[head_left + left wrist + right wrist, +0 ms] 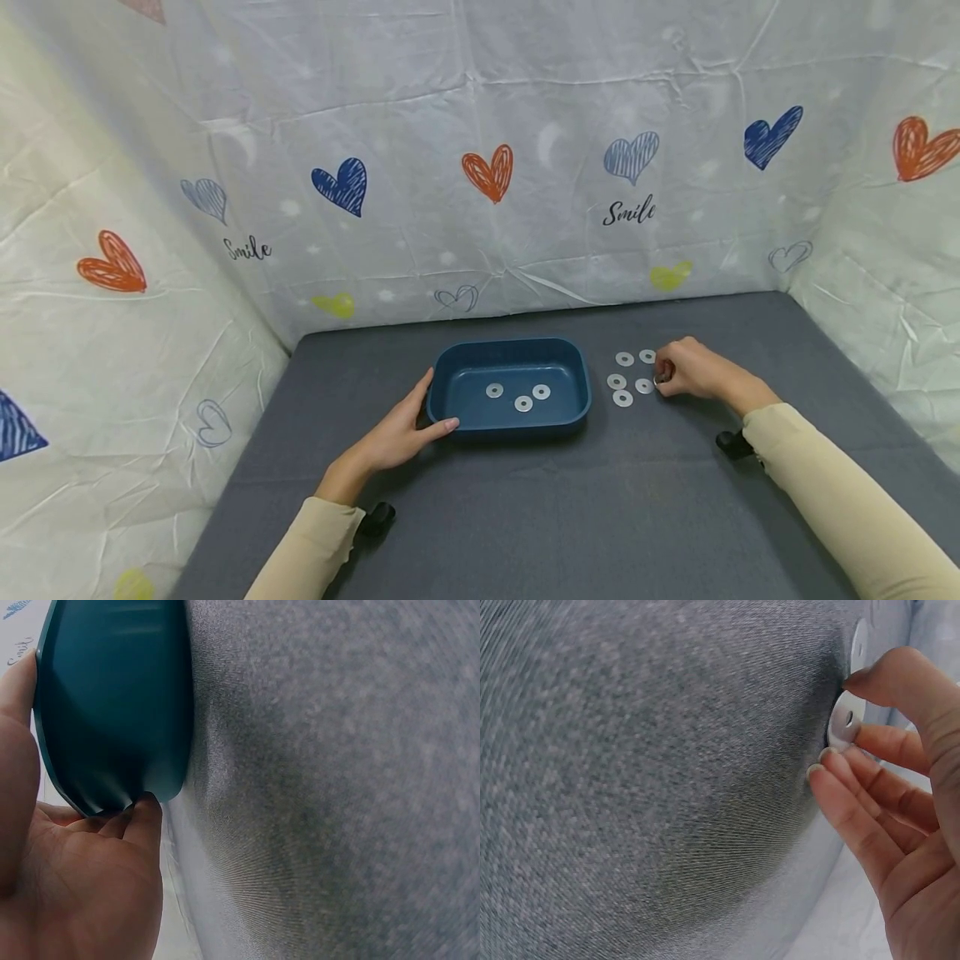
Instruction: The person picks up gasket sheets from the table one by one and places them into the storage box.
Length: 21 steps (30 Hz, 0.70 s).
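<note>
A dark blue rectangular tray (510, 432) with rounded corners sits on the table, and three flat metal washers (523, 403) lie in it. My left hand (393, 433) grips the tray's left end, its thumb over the near rim and its fingers at the end wall. In the left wrist view the fingers curve against the tray's wall (112, 697). Right of the tray, my right hand (696, 368) pinches a washer (847, 720) between thumb and fingertips, at the cloth. Several loose washers (617, 382) lie flat just left of that hand.
Dark grey cloth (525, 525) covers the table. A white curtain (405, 100) printed with hearts and "Smile" rises behind the table's far edge and along both sides. Each wrist carries a black camera mount (377, 520).
</note>
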Each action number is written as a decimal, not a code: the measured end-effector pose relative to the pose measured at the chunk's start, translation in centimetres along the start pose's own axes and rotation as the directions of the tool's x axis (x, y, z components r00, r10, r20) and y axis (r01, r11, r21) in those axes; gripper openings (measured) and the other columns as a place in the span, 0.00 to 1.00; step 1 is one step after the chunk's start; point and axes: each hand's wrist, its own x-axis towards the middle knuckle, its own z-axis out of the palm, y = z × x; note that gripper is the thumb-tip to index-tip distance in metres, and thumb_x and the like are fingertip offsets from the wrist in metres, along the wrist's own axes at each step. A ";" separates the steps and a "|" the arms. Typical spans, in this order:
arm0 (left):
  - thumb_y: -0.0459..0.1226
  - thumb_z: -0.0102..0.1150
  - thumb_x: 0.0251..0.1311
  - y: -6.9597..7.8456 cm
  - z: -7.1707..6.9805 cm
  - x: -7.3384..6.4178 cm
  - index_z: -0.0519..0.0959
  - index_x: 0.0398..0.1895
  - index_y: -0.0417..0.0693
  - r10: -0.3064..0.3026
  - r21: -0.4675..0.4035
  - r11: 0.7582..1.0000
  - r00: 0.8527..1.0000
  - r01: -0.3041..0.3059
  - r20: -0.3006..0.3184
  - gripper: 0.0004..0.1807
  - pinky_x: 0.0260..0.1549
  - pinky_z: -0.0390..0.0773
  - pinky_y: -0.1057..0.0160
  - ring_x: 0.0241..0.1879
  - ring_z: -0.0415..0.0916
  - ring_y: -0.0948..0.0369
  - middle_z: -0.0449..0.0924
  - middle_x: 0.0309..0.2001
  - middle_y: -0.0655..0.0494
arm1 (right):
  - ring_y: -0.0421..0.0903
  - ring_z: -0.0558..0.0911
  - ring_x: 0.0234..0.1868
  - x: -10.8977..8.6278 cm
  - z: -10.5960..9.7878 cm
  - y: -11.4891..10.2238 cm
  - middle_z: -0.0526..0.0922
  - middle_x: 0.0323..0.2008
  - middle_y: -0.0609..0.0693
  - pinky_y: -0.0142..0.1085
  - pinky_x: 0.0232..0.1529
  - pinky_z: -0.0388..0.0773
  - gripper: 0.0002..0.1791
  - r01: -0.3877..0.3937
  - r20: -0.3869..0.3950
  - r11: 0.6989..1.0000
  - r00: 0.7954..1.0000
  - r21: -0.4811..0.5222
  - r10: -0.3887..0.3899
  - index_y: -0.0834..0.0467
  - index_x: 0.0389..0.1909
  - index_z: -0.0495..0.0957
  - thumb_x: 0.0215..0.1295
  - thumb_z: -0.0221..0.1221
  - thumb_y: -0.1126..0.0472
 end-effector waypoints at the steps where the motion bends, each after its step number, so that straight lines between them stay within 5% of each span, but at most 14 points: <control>1: 0.62 0.62 0.65 0.0 0.0 0.0 0.32 0.84 0.46 -0.001 -0.001 1.000 1.000 0.001 0.000 0.62 0.73 0.53 0.40 0.81 0.39 0.47 0.32 0.83 0.48 | 0.41 0.73 0.26 0.0 -0.1 -0.1 0.79 0.25 0.45 0.38 0.31 0.73 0.03 -0.002 0.001 1.000 1.000 -0.005 0.002 0.59 0.31 0.84 0.59 0.69 0.64; 21: 0.59 0.62 0.67 -0.1 0.1 0.1 0.33 0.84 0.45 0.012 0.021 1.000 1.000 -0.012 -0.007 0.60 0.73 0.51 0.37 0.81 0.38 0.44 0.33 0.83 0.45 | 0.40 0.77 0.29 -0.6 -0.7 -0.8 0.83 0.29 0.49 0.39 0.33 0.77 0.04 0.012 -0.032 1.000 0.999 0.019 -0.011 0.61 0.34 0.85 0.58 0.67 0.66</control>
